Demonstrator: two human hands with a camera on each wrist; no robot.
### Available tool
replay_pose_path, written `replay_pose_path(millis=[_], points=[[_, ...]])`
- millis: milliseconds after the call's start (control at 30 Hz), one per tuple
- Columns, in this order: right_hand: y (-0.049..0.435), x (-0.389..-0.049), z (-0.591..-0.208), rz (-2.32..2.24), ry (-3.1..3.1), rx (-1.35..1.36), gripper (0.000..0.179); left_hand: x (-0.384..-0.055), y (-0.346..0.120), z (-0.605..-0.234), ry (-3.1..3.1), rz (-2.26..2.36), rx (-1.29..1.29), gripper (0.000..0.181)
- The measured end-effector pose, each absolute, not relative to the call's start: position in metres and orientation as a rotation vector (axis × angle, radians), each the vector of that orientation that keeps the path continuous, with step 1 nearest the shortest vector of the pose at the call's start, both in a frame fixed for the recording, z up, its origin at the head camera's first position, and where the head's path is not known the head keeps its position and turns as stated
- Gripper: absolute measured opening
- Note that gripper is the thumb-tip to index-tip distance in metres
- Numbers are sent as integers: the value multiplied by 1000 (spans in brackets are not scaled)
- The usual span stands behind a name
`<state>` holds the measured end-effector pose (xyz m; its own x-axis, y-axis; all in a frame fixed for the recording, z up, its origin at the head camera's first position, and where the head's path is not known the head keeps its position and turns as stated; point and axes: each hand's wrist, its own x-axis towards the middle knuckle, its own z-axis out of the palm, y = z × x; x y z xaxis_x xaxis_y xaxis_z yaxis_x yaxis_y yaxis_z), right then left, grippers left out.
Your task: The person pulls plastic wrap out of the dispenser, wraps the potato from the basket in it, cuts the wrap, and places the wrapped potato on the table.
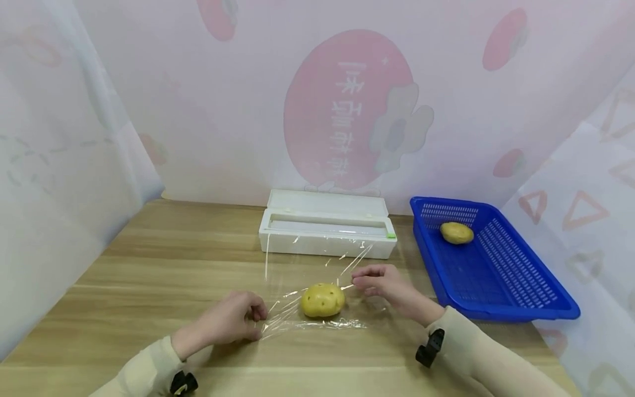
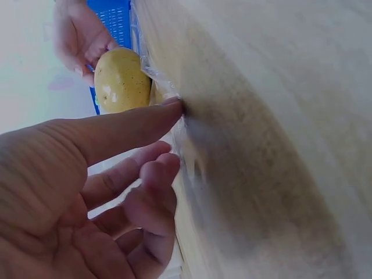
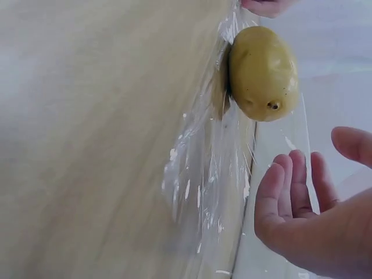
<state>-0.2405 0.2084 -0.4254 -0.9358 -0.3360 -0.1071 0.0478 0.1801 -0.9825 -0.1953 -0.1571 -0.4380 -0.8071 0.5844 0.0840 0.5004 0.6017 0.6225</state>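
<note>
A yellow potato with small dark pits lies on a sheet of clear plastic wrap, drawn out of a white wrap dispenser box with its lid up. To the potato's left, my left hand holds the wrap's near left corner, where creases run together; in the left wrist view its thumb meets the film low over the table. My right hand hovers right of the potato beside the wrap's edge. Its thumb and fingers stand apart in the right wrist view, with nothing between them.
A blue plastic basket stands on the right with another potato inside. The wooden table reaches back to a printed cloth hanging behind the box. A green piece marks the box's right end.
</note>
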Motion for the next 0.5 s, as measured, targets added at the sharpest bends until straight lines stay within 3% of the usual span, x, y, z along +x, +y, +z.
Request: replay_pose_path(millis=[333,500], points=[[236,-216,-433,-1706,2177,-273,31,-192,-163,-441,2695,931,1059,7],[249,-208,-436,-1626,2213,-234,27,-193,-163,-437,2709,835,1099,32]])
